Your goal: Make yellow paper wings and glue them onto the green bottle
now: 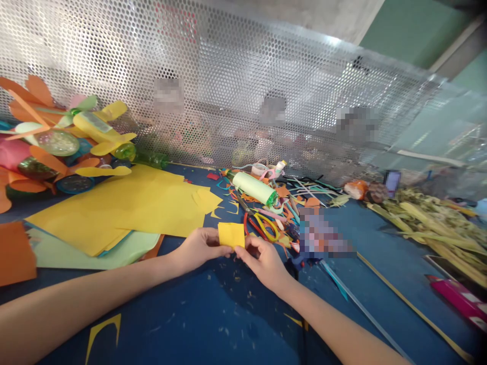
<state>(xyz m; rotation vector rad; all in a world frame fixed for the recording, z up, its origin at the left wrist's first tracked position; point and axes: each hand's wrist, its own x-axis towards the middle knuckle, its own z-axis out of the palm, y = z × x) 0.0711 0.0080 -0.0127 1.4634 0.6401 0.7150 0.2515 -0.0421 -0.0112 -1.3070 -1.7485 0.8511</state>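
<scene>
A small folded piece of yellow paper (232,234) is held up above the blue table. My left hand (201,249) pinches its left and lower edge between thumb and fingers. On the other side, my right hand (264,261) grips the lower right corner in the same way. Just beyond the right hand lie scissors (269,226) with red and yellow handles. Large yellow sheets (152,197) spread out behind my left hand, with a pale green sheet (95,251) partly under them.
Paper-and-bottle flowers (101,126) are heaped at the left. A green bottle wrapped in pale paper (254,187) lies among colored scraps. Dried husks (429,218), a pink pack (456,299) and a long thin stick (407,299) lie at the right. A perforated metal screen (236,76) stands behind.
</scene>
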